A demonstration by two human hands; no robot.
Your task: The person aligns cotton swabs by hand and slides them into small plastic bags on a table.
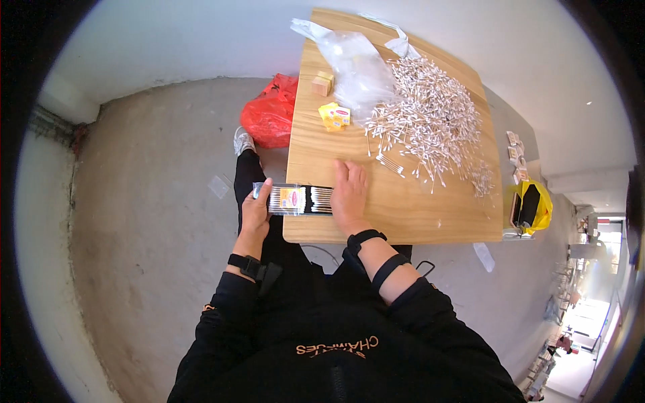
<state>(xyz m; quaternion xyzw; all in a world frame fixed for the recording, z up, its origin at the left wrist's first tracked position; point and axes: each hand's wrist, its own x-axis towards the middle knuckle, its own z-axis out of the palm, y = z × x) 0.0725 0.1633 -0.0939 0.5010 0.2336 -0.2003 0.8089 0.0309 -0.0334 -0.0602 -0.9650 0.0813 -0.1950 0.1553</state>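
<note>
The wooden bench in front of me is the biggest thing here. Across its far right part spreads a loose heap of white-tipped cotton swabs, pointing every way. A clear plastic bag lies crumpled against the heap's left side. Beside the bench's left edge sits a red bag, and past the right edge is a yellow bag with something dark in it.

The flat swab packet is at the bench's near left corner, its left end jutting past the edge; it has a yellow label and black backing. My left hand pinches that left end, thumb on top. My right hand is at the other end, fingers close together; I can't tell whether they grip it or only rest there.

Further up lie a few yellow cards and, beyond them, a small tan box. Smallest is a short row of swabs just below the heap.
</note>
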